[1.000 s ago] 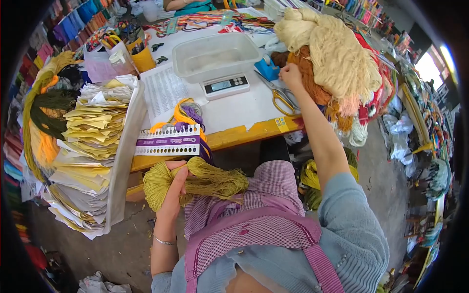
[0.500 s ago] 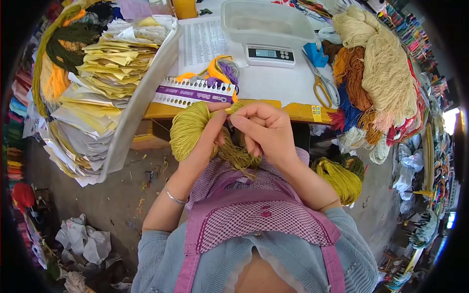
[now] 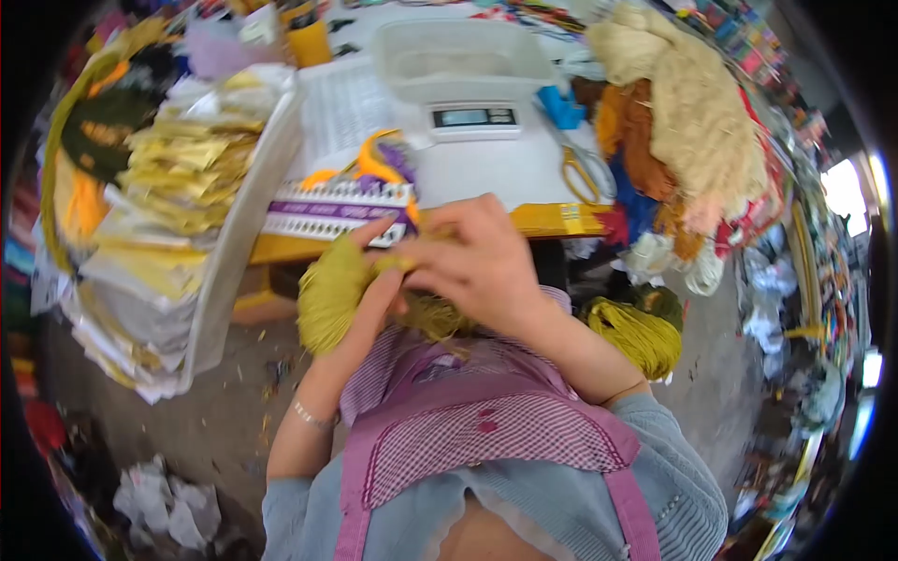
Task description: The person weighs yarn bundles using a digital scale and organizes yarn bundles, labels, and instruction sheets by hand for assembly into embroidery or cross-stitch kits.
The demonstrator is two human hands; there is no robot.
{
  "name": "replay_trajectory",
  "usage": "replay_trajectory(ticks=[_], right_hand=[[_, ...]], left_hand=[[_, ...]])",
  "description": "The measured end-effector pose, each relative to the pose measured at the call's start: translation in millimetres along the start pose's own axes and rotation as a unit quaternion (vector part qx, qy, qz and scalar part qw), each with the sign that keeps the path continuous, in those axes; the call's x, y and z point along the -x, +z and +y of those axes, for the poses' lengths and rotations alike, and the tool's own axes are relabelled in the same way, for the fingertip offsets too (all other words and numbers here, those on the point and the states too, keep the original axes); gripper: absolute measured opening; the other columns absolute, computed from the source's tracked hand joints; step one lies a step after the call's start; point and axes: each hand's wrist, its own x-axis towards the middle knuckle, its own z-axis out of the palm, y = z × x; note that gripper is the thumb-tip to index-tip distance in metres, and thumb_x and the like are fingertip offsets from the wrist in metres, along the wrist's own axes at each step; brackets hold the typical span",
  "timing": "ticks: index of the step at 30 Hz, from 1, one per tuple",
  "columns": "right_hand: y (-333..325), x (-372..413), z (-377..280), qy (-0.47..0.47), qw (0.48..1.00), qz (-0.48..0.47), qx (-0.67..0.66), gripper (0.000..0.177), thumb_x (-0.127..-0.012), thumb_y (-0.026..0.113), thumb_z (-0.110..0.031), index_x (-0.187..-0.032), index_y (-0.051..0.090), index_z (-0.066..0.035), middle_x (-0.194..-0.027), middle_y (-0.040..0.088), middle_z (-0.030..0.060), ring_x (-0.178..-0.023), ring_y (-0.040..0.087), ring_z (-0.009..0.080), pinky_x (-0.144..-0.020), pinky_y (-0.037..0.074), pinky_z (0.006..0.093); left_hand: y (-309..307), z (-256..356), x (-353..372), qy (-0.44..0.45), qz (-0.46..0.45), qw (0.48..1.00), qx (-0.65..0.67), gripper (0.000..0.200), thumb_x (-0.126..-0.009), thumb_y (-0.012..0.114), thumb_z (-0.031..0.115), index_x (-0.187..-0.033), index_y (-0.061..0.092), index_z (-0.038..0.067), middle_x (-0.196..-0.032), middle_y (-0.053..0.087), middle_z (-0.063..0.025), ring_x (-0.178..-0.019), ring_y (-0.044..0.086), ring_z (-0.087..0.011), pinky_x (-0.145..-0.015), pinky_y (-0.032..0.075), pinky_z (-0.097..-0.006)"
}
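Note:
An olive-green yarn skein (image 3: 332,294) hangs just below the table's front edge, over my lap. My left hand (image 3: 369,294) grips it from underneath. My right hand (image 3: 472,257) lies over the skein's right part, fingers closed on its strands, touching my left hand. A purple and white thread card (image 3: 337,210) with orange and purple threads lies on the table just above both hands. The picture is blurred by motion.
On the table (image 3: 552,220) stand a digital scale (image 3: 472,119) with a clear tub (image 3: 463,56), yellow-handled scissors (image 3: 585,168) and a printed sheet (image 3: 341,107). Cream and orange yarn bundles (image 3: 683,122) pile up right. A tray of yellow papers (image 3: 182,187) sits left. Another olive skein (image 3: 636,332) lies lower right.
My right hand came down from the yarn pile on the table to the olive skein and closed on it beside my left hand. The view has shifted and blurred.

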Motion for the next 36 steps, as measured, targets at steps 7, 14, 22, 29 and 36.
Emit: replay_trajectory(ticks=[7, 14, 22, 29, 36], right_hand=[[-63, 29, -4, 0.247, 0.873, -0.188, -0.375, 0.021, -0.089, 0.064, -0.013, -0.100, 0.050, -0.003, -0.076, 0.061, 0.0078, -0.063, 0.061, 0.0187, -0.056, 0.048, 0.0303], [-198, 85, 43, 0.273, 0.848, -0.415, -0.185, 0.047, -0.073, 0.081, -0.027, -0.111, 0.060, -0.007, -0.086, 0.069, 0.0056, -0.069, 0.067, 0.0147, -0.059, 0.050, 0.0274], [-210, 144, 39, 0.233, 0.924, -0.303, -0.013, 0.061, -0.071, 0.080, -0.035, -0.120, 0.059, -0.005, -0.111, 0.065, 0.0128, -0.102, 0.063, 0.0276, -0.087, 0.049, 0.0351], [-50, 56, 20, 0.128, 0.948, -0.193, -0.220, 0.026, -0.090, 0.061, -0.027, -0.105, 0.066, -0.006, -0.102, 0.067, 0.0112, -0.096, 0.064, 0.0284, -0.083, 0.050, 0.0372], [46, -18, -38, -0.025, 0.933, 0.023, -0.360, 0.046, -0.082, 0.072, -0.032, -0.110, 0.059, 0.001, -0.101, 0.063, 0.0166, -0.100, 0.058, 0.0309, -0.088, 0.047, 0.0384]], left_hand=[[-30, 0, 20, 0.136, -0.074, 0.913, -0.377, 0.072, -0.068, 0.072, 0.017, -0.135, 0.050, 0.003, -0.080, 0.053, -0.0013, -0.070, 0.050, -0.0154, -0.070, 0.043, -0.0280], [-129, -8, 64, 0.144, 0.060, 0.925, -0.347, 0.061, -0.073, 0.062, 0.015, -0.130, 0.050, -0.004, -0.103, 0.059, -0.0080, -0.083, 0.052, -0.0147, -0.082, 0.043, -0.0271], [-161, 11, 114, 0.002, 0.026, 0.986, -0.163, 0.086, -0.079, 0.069, 0.039, -0.146, 0.032, 0.000, -0.111, 0.059, -0.0075, -0.098, 0.055, -0.0153, -0.082, 0.039, -0.0240], [-60, 54, 45, 0.148, 0.133, 0.952, 0.232, 0.089, -0.092, 0.033, 0.068, -0.148, 0.023, -0.002, -0.152, 0.029, -0.0171, -0.141, 0.028, -0.0280, -0.115, 0.021, -0.0427], [-21, 79, 11, 0.194, -0.033, 0.944, 0.266, 0.101, -0.089, 0.013, 0.075, -0.145, 0.024, -0.009, -0.154, 0.024, -0.0187, -0.145, 0.017, -0.0262, -0.119, 0.010, -0.0407]])
